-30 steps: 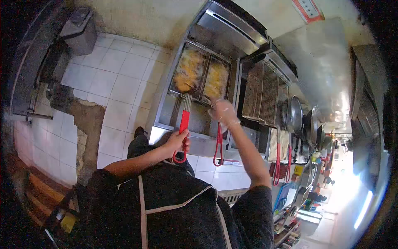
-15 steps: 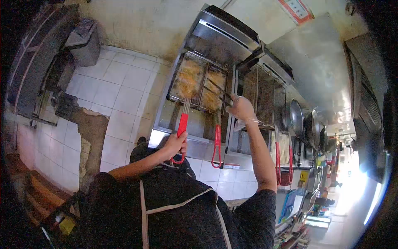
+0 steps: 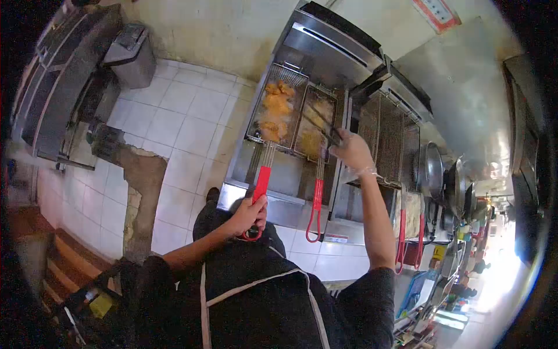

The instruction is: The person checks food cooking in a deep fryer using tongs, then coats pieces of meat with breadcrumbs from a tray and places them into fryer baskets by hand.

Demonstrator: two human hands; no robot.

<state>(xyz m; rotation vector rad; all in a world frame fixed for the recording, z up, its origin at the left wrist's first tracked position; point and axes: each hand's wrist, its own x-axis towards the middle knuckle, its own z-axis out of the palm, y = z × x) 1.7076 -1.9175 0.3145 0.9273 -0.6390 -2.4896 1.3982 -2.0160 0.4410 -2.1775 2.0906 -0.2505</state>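
Note:
My left hand [image 3: 249, 215] is wrapped round the red handle of a fryer basket [image 3: 261, 181]. Golden fried pieces [image 3: 276, 107] lie in that basket, which looks raised out of the oil. Dark tongs [image 3: 323, 123] are in my right hand [image 3: 354, 152], which wears a clear plastic glove. Their tips reach over a second fryer basket [image 3: 317, 195], where paler pieces [image 3: 313, 139] sit in bubbling oil. Whether the tips touch the food I cannot tell. Both baskets are in the steel deep fryer [image 3: 232, 192].
Right of the fryer is another fryer with mesh baskets [image 3: 389, 139]. Beyond it, two red handles [image 3: 401, 232] stick out and pans [image 3: 431, 168] hang in a row. A grey bin [image 3: 131, 58] stands at the left on white tiles, near a broken floor patch [image 3: 148, 180].
The left basket has come up, and its pieces now show clearly instead of being covered by bubbling oil. My right hand still has the tongs over the second basket. The view has shifted slightly.

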